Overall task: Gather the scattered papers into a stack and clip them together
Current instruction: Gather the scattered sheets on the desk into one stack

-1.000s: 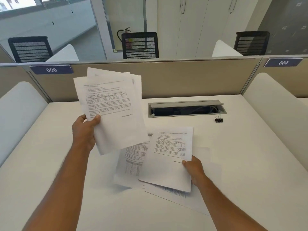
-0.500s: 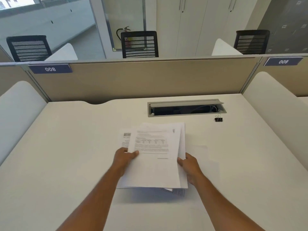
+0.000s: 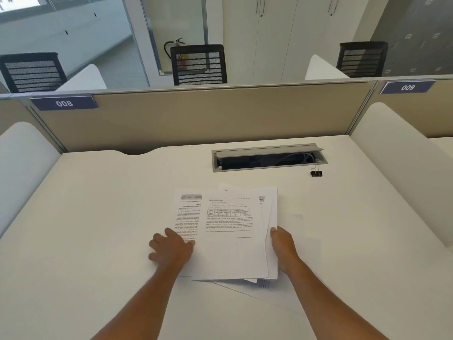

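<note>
Several printed papers (image 3: 230, 231) lie in a loose, uneven pile on the white desk (image 3: 98, 217), their edges fanned out at the top and right. My left hand (image 3: 169, 251) rests flat with spread fingers on the pile's left side, against the edge of the top sheet. My right hand (image 3: 282, 249) holds the pile's right edge, thumb on top, fingers hidden underneath. A blank sheet (image 3: 306, 241) sticks out under the pile to the right and toward me. A small black binder clip (image 3: 316, 173) stands on the desk at the far right, apart from both hands.
An open cable tray (image 3: 269, 158) is set into the desk behind the papers. A beige partition (image 3: 196, 119) closes the back and white side panels (image 3: 402, 168) flank the desk. Black chairs stand beyond.
My left hand brought its raised sheets down onto the pile, then let go and now lies flat at the left edge. The right hand stays on the right edge.
</note>
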